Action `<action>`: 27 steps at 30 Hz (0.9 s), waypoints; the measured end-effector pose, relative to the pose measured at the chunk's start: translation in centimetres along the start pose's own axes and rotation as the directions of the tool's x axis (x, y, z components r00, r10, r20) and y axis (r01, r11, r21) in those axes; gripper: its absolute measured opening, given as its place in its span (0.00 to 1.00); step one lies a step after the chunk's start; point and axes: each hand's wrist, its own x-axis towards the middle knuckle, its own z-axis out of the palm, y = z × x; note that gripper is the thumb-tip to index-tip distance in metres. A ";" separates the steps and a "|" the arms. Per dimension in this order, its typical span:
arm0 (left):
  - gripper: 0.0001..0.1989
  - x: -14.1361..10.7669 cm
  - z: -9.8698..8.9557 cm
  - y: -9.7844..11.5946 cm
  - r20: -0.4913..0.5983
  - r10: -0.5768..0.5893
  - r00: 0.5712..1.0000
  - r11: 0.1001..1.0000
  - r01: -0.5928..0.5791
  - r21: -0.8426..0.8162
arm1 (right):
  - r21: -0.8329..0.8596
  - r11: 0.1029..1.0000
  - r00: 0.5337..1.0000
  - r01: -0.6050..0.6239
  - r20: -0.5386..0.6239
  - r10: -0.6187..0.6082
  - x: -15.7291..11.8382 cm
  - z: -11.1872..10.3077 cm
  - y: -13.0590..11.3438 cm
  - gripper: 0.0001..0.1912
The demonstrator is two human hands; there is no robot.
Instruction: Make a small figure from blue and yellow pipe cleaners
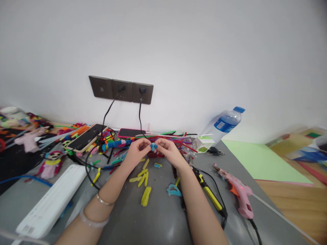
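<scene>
Both hands meet over the back middle of the grey table. My left hand [138,148] and my right hand [169,150] pinch a small blue fuzzy piece [153,146], which looks like bent pipe cleaner, between thumbs and fingertips. Its exact shape is partly covered by the fingers. Below the hands lie several yellow fuzzy strips [143,178] and a thicker yellow folded piece [145,196]. A small blue and yellow piece [158,165] sits just under my right hand. Near my right forearm is a light blue looped piece [174,190].
A pink glue gun [240,192] and a yellow-black tool [211,195] with cords lie right. A water bottle [227,123] leans by the wall. Left are a white power strip [53,200], a phone [87,137] and a small doll [52,163]. Coloured pipe cleaners [176,141] lie behind.
</scene>
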 end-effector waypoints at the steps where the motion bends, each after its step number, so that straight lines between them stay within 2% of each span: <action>1: 0.09 0.0 0.0 0.0 -0.001 -0.003 1.000 1.000 0.003 -0.002 | -0.002 1.000 1.000 0.002 -0.001 -0.002 0.0 0.0 0.0 0.16; 27: 0.08 0.0 0.0 -0.2 -0.009 0.007 1.000 1.000 -0.007 0.012 | -0.018 1.000 1.000 0.003 -0.006 -0.003 0.0 0.0 0.0 0.16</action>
